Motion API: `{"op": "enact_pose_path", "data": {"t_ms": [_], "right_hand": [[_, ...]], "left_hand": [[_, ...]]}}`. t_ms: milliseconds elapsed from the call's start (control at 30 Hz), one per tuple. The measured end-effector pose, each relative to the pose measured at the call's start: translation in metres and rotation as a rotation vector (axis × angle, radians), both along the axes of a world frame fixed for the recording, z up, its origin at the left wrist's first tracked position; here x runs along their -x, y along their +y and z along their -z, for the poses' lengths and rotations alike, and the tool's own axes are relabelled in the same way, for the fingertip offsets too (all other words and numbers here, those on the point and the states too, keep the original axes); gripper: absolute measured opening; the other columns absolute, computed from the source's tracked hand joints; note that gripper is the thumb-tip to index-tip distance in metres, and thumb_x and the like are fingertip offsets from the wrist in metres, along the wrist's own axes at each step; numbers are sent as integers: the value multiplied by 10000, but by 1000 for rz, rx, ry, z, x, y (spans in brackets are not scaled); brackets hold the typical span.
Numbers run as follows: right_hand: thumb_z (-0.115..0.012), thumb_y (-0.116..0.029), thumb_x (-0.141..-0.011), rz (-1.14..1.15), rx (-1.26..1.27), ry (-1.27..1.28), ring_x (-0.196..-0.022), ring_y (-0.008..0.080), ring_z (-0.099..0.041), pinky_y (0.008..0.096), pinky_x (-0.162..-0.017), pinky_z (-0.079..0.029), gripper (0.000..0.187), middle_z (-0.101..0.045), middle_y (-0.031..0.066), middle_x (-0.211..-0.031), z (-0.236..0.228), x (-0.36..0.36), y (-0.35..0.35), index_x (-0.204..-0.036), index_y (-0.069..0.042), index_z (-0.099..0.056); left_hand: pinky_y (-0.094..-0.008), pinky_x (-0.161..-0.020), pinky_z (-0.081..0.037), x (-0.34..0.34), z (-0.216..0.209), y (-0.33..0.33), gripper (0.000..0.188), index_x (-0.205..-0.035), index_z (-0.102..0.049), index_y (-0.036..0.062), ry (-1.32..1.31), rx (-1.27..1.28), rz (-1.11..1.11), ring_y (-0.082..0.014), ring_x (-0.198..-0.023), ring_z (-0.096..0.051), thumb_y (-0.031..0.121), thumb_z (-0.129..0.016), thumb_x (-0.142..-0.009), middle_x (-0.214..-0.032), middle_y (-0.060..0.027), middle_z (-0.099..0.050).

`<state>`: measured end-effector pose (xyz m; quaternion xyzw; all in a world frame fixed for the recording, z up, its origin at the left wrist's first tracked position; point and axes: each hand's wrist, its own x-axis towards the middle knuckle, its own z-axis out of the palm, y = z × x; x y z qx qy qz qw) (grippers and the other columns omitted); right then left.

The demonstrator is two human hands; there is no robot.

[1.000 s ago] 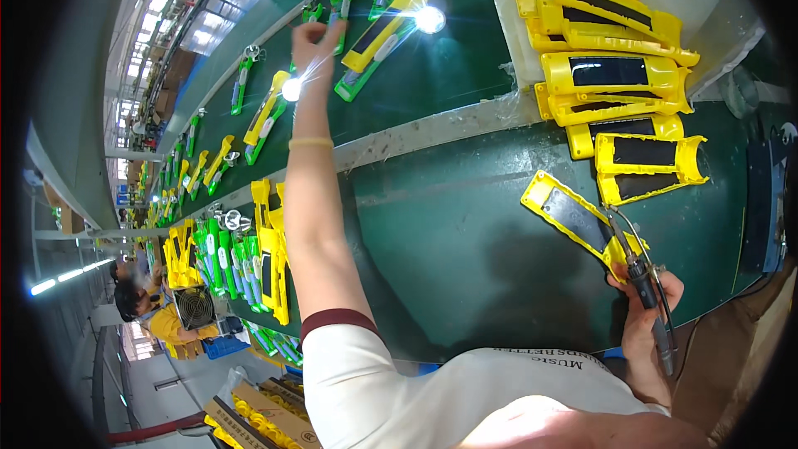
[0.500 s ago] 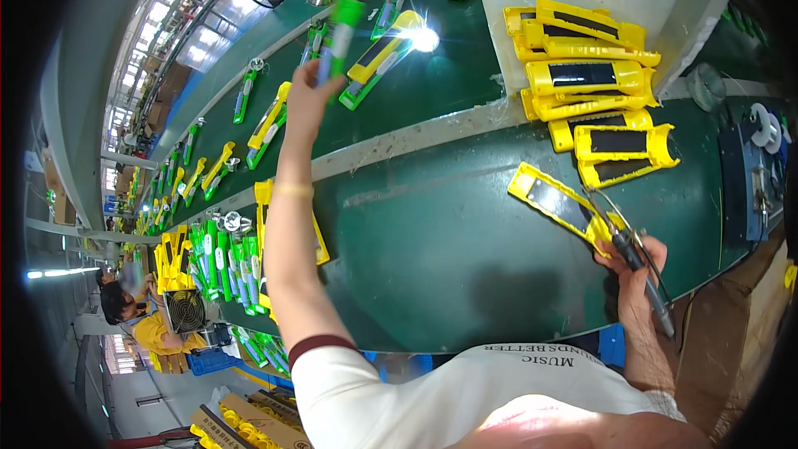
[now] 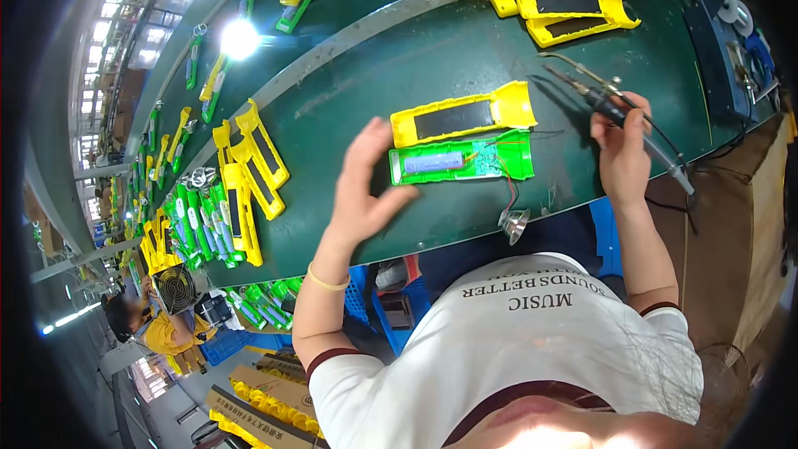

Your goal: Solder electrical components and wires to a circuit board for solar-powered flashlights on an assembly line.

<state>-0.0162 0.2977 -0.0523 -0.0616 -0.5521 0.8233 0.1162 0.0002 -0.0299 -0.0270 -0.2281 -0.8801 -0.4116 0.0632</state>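
My left hand (image 3: 363, 187) is open at the left ends of two flashlight housing halves, thumb and fingers apart. The far one is a yellow half-shell (image 3: 509, 106) with a dark panel. Alongside it on the near side lies a green half-shell (image 3: 521, 168) holding a bluish cylindrical battery (image 3: 434, 161) and a green circuit board. Thin wires run from it to a silver reflector cup (image 3: 515, 226) by the table's near edge. My right hand (image 3: 623, 145) grips a soldering iron (image 3: 611, 108) with a thin metal tube along it, its tip pointing up and left above the table.
Yellow half-shells are stacked at the far right (image 3: 573, 4) and at the left (image 3: 258, 158). Green assemblies (image 3: 199, 220) cluster beside the left pile. A dark box with a solder spool (image 3: 731, 12) stands at right. Beyond a metal rail (image 3: 332, 54), more housings lie on a green surface.
My left hand has come back from the far surface, and a green half-shell now lies on the near table. The yellow half-shell has left my right hand and lies beside it. The view has shifted.
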Motion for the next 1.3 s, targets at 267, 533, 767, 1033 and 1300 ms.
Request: {"op": "enact_pose_path", "data": {"t_ms": [267,533,767,1033,1300], "right_hand": [[-510,-234,-910,-128,184,200,-569,101,-400,228,-513,-324,200,-471,57,-712,-4,-19,9,-989,-64,-439],[-602,-225,-850,-271,152,95,-493,75,-402,197,-423,-326,278,-469,51,-743,3,-32,0,-936,-72,-386],[-621,-146,-828,-399,106,31,-544,64,-423,185,-454,-346,271,-483,48,-762,-5,-32,2,-882,-74,-365],[-615,-74,-814,-420,-91,86,-641,57,-403,210,-566,-344,256,-484,30,-750,-2,-33,3,-845,-69,-361],[-621,-64,-808,-463,-178,139,-622,54,-387,212,-557,-334,273,-490,26,-734,-1,-31,1,-831,-75,-349]], "left_hand": [[-433,-1015,-295,-13,-6,14,692,-1264,-423,45,148,358,42,-346,-1253,-351,154,-740,-659,-1304,-154,-428],[-296,-641,-442,-5,-1,69,236,-926,-663,59,445,186,75,-200,-718,-560,50,-706,-694,-878,-54,-653],[-305,-609,-418,0,-13,81,147,-783,-644,87,125,152,45,-210,-736,-515,39,-707,-658,-790,-56,-521],[-306,-632,-449,1,-17,80,136,-753,-609,44,43,155,-49,-227,-759,-521,13,-692,-649,-847,-87,-518],[-304,-629,-466,3,-21,78,139,-730,-589,36,0,125,-4,-225,-761,-536,-8,-680,-635,-836,-85,-528]]}}
